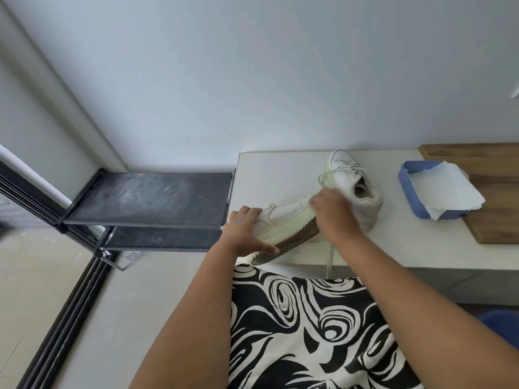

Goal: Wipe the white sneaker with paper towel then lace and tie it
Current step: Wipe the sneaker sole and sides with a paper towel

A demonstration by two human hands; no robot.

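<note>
Left hand [247,231] grips white sneaker [283,223] tilted on its side at counter [393,242] front edge, 6 o'clock of second sneaker [354,186]. Right hand [334,217] presses paper towel [346,196] on its toe. Risk: loose lace [330,259] snags, or shoe slips off.

No readable text, label, brand name, number or sign appears anywhere in this view. The two white sneakers [283,223] show only plain stitched panels, with no lettering that can be made out.
</note>
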